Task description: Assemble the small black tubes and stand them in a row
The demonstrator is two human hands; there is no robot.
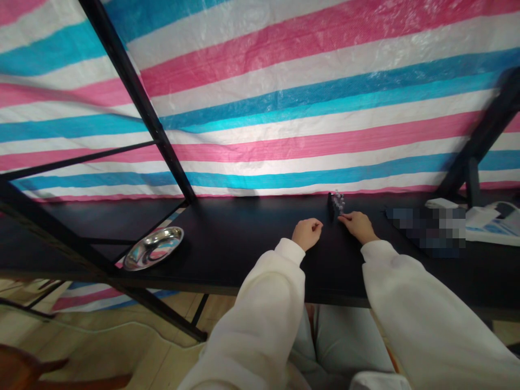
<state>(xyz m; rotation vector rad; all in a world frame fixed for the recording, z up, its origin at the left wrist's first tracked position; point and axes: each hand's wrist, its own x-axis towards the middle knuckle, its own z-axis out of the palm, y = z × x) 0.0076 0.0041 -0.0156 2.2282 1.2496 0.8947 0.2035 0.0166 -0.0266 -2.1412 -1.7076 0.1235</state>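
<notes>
A small dark upright piece with a cluster of clear, bead-like knobs (338, 203) stands on the black tabletop (239, 244), near its back edge. My right hand (359, 226) reaches to the lower right of this piece, thumb and forefinger pinched together at its base. Whether the fingertips touch it or hold something tiny, I cannot make out. Just left of the piece and nearer to me is my left hand (307, 234), its fingers curled in and closed. What sits inside those fingers, if anything, is hidden.
A shiny oval metal dish (154, 249) lies at the left by a black frame post (140, 100). On the right are a dark, pixelated item (426, 227), a small white box (442, 203) and a white-and-blue package (493, 223). Striped plastic sheeting (284, 108) hangs behind.
</notes>
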